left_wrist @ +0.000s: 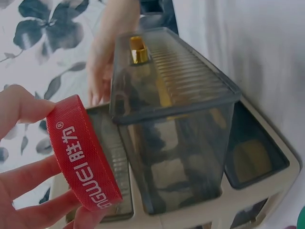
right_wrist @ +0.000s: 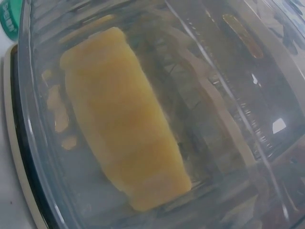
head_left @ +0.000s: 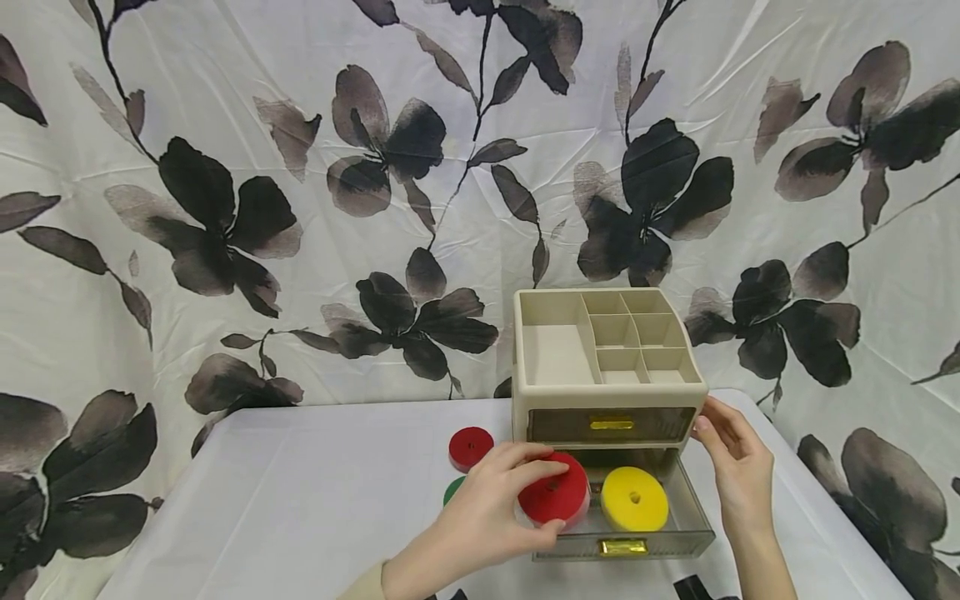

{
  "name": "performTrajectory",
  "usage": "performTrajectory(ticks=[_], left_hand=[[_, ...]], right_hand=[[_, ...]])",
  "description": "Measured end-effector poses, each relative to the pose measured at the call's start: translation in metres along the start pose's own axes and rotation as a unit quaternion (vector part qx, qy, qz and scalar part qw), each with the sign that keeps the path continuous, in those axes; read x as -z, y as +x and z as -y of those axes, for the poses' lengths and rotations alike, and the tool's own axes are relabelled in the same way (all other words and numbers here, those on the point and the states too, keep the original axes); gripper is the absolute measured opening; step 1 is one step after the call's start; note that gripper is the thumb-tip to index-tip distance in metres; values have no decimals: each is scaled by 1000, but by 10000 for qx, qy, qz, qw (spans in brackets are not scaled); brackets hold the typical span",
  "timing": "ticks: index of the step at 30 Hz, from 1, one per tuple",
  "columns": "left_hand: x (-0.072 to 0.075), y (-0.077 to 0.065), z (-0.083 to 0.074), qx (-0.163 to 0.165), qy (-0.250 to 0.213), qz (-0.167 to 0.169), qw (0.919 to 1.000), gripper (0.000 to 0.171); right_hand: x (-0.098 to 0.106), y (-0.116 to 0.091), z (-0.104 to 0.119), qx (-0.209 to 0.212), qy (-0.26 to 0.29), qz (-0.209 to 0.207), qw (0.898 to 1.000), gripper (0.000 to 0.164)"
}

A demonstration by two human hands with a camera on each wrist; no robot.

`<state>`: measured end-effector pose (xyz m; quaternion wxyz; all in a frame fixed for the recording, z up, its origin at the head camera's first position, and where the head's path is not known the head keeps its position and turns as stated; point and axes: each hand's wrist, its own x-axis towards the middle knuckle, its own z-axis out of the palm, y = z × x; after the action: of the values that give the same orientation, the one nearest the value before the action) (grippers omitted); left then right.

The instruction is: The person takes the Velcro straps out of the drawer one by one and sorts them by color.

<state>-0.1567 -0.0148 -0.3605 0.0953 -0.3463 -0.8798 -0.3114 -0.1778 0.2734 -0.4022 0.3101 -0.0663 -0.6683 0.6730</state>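
Observation:
My left hand (head_left: 491,504) holds a red tape roll (head_left: 553,492) between thumb and fingers, over the left part of the open drawer (head_left: 517,546). White lettering runs along that roll's woven-looking rim in the left wrist view, where the roll (left_wrist: 86,155) appears close up. A yellow tape roll (head_left: 634,500) lies in the drawer's right part; through the clear drawer wall it shows blurred in the right wrist view. My right hand (head_left: 738,467) touches the right side of the cream organizer (head_left: 611,392) with thumb and fingertips, just above the drawer.
A smaller red roll (head_left: 471,448) lies on the white table (head_left: 330,492) left of the organizer. A green roll (head_left: 452,489) is partly hidden behind my left hand. The upper drawer (head_left: 562,425) is closed. Floral cloth (head_left: 390,208) hangs behind the table.

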Motion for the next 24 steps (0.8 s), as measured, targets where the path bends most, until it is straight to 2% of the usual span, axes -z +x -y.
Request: performTrajectory(ticks=[9,15,24], left_hand=[[9,-18,12,10,122,-560,9984,50],[10,-29,25,334,102,-691,9970,54],[8,-42,51,635,325,-1211,9901,50]], right_hand=[[0,0,-1,-29,32,-28,10000,33],[0,0,-1,-44,-20,-38,10000,33],[-1,0,0,-45,25,-41,10000,33]])
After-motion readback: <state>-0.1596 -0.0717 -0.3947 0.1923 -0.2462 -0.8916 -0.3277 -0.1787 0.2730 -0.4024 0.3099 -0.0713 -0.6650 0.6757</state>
